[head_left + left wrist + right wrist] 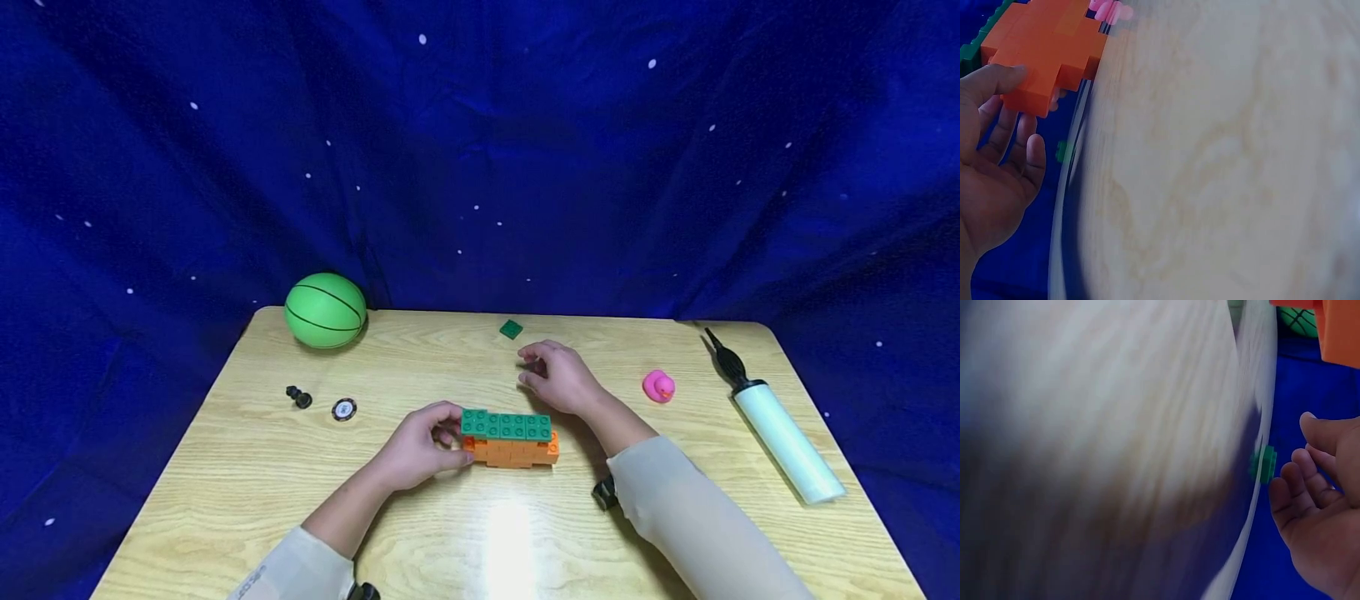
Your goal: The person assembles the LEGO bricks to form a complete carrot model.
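A block of orange toy bricks (pixel 512 453) topped by a row of green bricks (pixel 507 426) stands near the middle of the table. My left hand (pixel 422 446) grips its left end, thumb on the near orange side (pixel 1054 47) and fingers on the far side. Behind the block, my right hand (pixel 561 377) is held over the table with loosely bent fingers and nothing in them. Just beyond its fingertips lies a single green brick (pixel 512 329), also visible past the fingers in the right wrist view.
At the back left sits a green ball (pixel 325 311). Nearer are a black chess pawn (pixel 298 397) and a poker chip (pixel 344 409). To the right are a pink rubber duck (pixel 659 387) and a hand pump (pixel 783 437). A blue curtain (pixel 480 150) hangs behind the table.
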Tool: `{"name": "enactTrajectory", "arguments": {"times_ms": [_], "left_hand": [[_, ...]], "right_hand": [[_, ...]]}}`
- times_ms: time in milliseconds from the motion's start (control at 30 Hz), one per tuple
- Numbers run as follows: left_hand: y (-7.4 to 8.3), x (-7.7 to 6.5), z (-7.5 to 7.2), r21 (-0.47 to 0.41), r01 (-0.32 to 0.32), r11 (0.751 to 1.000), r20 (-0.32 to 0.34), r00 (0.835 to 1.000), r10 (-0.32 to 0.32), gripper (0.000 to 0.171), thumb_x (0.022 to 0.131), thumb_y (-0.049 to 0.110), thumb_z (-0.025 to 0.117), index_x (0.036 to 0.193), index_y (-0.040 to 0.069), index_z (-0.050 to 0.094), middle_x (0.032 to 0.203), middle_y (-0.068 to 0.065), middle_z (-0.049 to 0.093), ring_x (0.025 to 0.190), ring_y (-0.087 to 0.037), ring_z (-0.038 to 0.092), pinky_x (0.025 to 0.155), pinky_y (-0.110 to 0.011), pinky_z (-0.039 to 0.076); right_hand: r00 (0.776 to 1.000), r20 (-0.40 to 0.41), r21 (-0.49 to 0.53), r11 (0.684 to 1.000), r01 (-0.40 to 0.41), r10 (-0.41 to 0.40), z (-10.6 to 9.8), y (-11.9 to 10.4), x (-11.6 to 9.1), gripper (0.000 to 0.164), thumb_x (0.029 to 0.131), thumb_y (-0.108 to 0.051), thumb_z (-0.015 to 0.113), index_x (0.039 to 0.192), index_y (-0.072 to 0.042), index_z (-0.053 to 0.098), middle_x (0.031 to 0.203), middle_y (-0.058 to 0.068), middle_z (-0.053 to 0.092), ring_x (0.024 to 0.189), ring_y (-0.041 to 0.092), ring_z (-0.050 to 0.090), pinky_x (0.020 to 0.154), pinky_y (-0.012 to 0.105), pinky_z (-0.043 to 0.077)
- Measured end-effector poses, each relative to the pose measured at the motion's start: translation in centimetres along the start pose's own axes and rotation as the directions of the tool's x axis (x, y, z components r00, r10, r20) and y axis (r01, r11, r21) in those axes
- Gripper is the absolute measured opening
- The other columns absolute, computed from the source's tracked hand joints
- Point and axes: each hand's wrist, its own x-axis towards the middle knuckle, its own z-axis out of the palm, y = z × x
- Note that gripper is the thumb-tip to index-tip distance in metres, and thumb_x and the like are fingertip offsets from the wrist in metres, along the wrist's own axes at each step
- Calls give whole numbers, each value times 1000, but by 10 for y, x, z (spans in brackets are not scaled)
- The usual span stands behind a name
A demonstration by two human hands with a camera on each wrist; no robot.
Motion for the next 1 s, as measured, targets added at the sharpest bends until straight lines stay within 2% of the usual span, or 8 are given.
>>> {"name": "enactTrajectory", "arguments": {"times_ms": [333,600,800,900,1000], "left_hand": [[0,-1,0,34,-18,999,-10,1000,18,43,79,6,89,116,5,67,104,-8,64,91,-30,62,78,-28,53],[-2,-2,0,46,-31,998,-8,999,31,41,80,5,89,115,8,68,103,-6,63,92,-31,64,79,-29,55],[1,-4,0,47,-40,998,-4,999,40,41,80,6,89,117,8,69,104,-5,65,92,-31,63,80,-33,55],[2,-5,-1,63,-39,997,0,999,39,41,81,7,88,118,9,69,104,-3,65,93,-30,64,81,-36,56],[2,-6,-2,66,-37,997,0,999,37,42,81,8,88,118,10,70,105,-2,65,93,-28,64,81,-37,56]], "right_hand": [[999,-26,-39,999,-34,33,5,3,28,42,98,-25,73,130,0,67,120,15,68,112,32,63,99,48,50],[995,0,-68,993,-96,96,9,6,49,50,98,-31,73,137,-2,63,139,19,60,131,39,52,111,52,41],[992,11,-147,981,-123,126,15,10,59,55,96,-33,74,140,-3,62,141,19,58,138,41,45,118,52,31],[993,7,-188,976,-112,116,16,12,64,49,96,-31,75,135,-3,66,137,17,62,136,38,47,118,52,28],[994,2,-180,978,-108,110,18,11,67,37,96,-27,75,125,-4,71,133,15,66,133,36,51,119,50,28]]}}
